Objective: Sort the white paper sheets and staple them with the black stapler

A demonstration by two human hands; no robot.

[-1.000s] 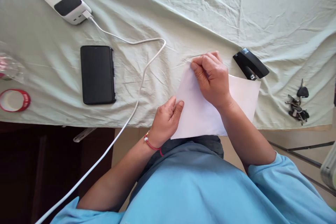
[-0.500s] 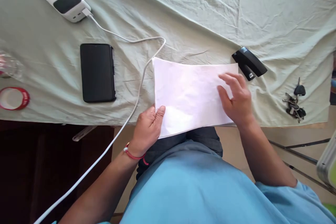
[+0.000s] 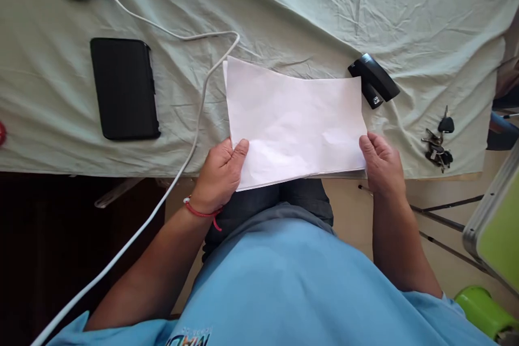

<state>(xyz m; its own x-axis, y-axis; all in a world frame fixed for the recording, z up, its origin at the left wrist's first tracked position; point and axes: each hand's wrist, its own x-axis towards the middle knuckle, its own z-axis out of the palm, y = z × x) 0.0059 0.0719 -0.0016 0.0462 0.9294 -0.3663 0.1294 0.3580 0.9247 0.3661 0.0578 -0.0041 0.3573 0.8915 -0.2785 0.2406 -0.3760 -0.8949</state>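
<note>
White sheet of paper lying flat and unfolded on the tabletop, long side across, near edge just past the tabletop's front edge. Pinched at both near corners: left hand closed on the near-left corner, thumb on top and fingers curled under; right hand holding the near-right corner, thumb on the paper's edge, remaining fingers mostly hidden beneath. Both grips closed on the sheet, neither wide.

By the look of it, early going: sheet spread out and squared, faint crumples across the middle but no sharp crease visible, no staple visible either. Folding or fastening, if intended, seemingly all still ahead.

Black stapler touching or just overlapping the paper's far-right corner, untouched by either hand. Bunch of keys well to the right of the paper. White cable running along the paper's left edge, just beside it. Black phone further left of the paper, face down or screen dark, hard to tell which.
</note>
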